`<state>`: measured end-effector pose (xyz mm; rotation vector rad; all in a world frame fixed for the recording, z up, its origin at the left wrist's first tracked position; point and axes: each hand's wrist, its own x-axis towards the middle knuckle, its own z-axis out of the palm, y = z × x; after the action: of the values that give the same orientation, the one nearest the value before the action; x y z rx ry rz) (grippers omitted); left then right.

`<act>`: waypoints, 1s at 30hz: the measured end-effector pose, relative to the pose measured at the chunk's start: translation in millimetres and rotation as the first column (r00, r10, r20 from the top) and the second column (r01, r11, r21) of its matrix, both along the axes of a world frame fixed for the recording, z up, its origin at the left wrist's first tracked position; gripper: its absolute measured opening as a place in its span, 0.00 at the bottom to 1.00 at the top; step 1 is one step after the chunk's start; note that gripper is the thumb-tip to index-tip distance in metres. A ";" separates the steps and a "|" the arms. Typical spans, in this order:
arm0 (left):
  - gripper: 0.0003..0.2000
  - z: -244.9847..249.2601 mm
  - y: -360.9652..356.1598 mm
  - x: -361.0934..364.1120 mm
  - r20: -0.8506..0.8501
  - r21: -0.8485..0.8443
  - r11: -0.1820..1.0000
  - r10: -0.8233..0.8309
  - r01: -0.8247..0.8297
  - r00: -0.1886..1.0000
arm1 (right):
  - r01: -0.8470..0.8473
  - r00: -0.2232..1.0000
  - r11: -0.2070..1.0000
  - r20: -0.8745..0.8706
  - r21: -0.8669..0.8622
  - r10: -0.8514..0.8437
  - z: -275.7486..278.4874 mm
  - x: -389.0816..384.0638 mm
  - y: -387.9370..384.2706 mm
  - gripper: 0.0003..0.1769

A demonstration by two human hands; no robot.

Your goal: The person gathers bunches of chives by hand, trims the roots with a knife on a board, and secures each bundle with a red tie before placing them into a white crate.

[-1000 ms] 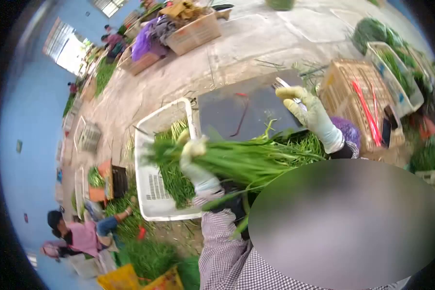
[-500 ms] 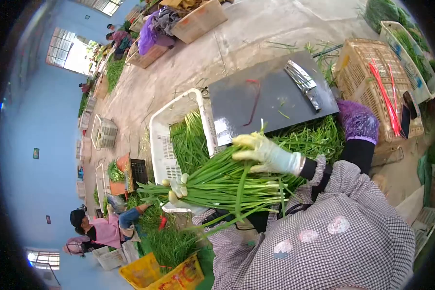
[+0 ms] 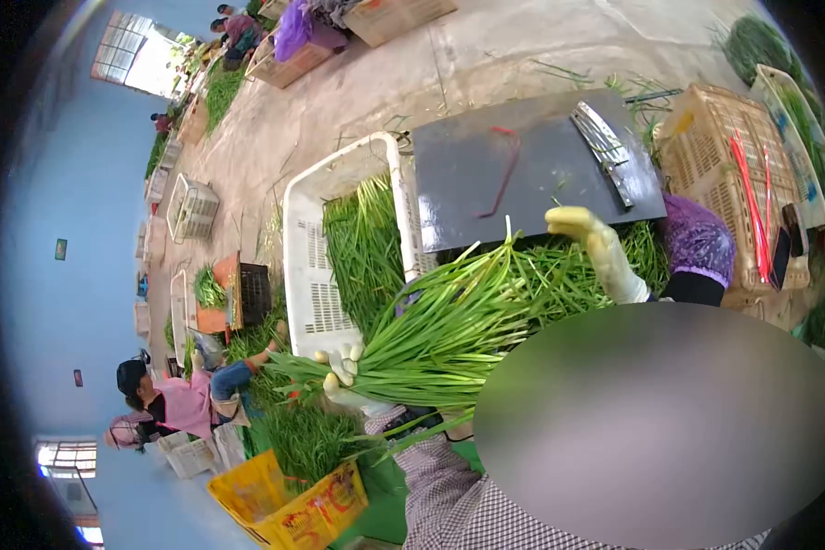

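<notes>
My left hand [image 3: 344, 369], in a white glove with yellowish fingertips, is closed around the leaf end of a big bunch of long green chives [image 3: 440, 344]. The bunch fans out to the right, with a few pale stalk ends sticking up near the board's edge. My right hand [image 3: 600, 247], gloved the same way, is held up at the right of the bunch, fingers stretched out and nothing seen in them. Beneath and behind it lie more loose chives [image 3: 646, 252]. A blurred oval hides the lower right, including most of my lap.
Ahead is a dark board [image 3: 472, 174] with a metal blade [image 3: 600, 147] and a red strip [image 3: 509, 174]. A white crate [image 3: 298, 266] of chives stands left. A tan crate [image 3: 706, 137] with red strips is right, a yellow crate [image 3: 330, 509] lower left. A co-worker [image 3: 188, 399] sits at left.
My right hand has lifted off the bunch and moved to the right. The stalks now spread more loosely. My left hand keeps its hold, and the view has shifted a little.
</notes>
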<state>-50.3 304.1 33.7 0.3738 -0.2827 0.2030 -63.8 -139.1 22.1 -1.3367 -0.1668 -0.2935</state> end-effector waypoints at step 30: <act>0.20 1.3 -14.2 3.5 0.223 -0.063 0.994 -0.068 0.084 0.972 | 0.185 0.954 0.408 0.263 -0.894 0.145 -19.5 68.9 75.1 0.08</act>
<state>-46.8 289.9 34.9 0.2685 -0.5073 0.1786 5.1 -64.0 2.6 -2.4276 -0.6587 -0.4610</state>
